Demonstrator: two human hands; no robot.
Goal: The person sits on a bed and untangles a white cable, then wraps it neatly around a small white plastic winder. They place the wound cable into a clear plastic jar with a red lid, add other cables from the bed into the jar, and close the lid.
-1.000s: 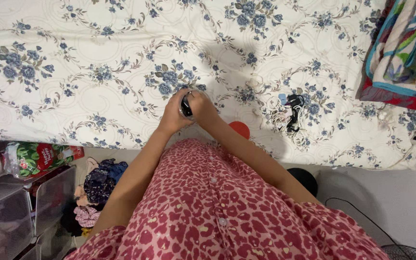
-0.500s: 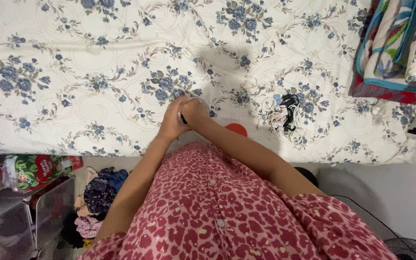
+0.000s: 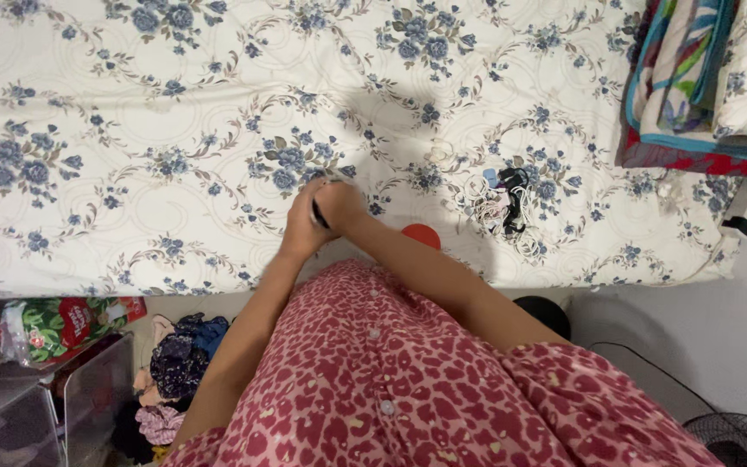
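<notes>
My left hand (image 3: 300, 227) and my right hand (image 3: 341, 206) are pressed together over the near part of a bed with a white, blue-flowered sheet (image 3: 157, 130). Between them they grip a small dark object (image 3: 316, 214); only a thin dark sliver of it shows and its kind cannot be told. A round red-orange thing (image 3: 422, 234) lies on the sheet just right of my right forearm. Further right sits a tangle of white and black cords (image 3: 505, 201).
Folded colourful blankets (image 3: 693, 78) are stacked at the bed's far right. Clear plastic drawers (image 3: 36, 406), a red and green packet (image 3: 62, 318) and a heap of clothes (image 3: 175, 363) stand on the floor at left. A fan (image 3: 737, 437) and a cable are at lower right.
My hands have closed more tightly around the dark object, hiding most of it. The camera view has drifted slightly, with the bed sliding left and down in the picture.
</notes>
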